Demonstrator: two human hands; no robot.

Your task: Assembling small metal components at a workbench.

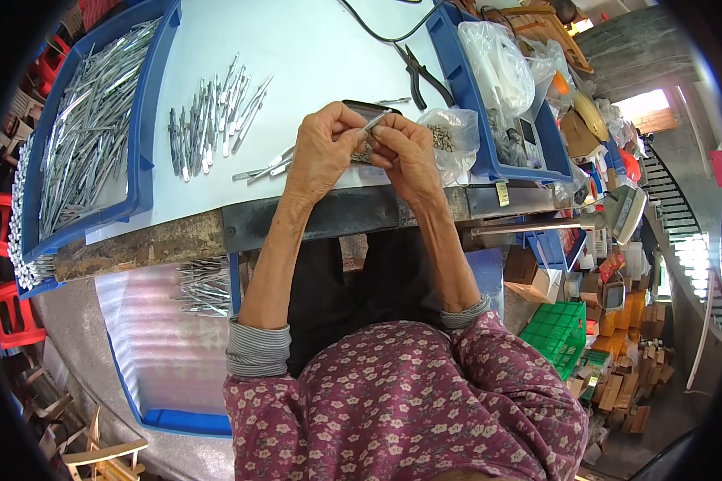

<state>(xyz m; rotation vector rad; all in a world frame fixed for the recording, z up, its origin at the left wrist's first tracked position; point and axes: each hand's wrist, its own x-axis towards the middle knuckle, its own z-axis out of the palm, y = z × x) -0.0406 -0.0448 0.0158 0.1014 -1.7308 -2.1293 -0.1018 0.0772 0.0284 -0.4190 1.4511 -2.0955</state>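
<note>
A slim metal piece (375, 121) is pinched between the two hands above the near edge of the surface (313, 56). Its long axis is tilted up and away to the right. The left hand (325, 148) is closed narrowly on its lower end; the right hand (405, 152) is closed beside it, fingertips touching. A clear bag of small parts (449, 136) lies just right.

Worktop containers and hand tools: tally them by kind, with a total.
Blue bins on the worktop: 2, one at the left, one at the right
Clear bags of small metal parts beside the right hand: 1
Black-handled pliers: 1
Total: 4
</note>
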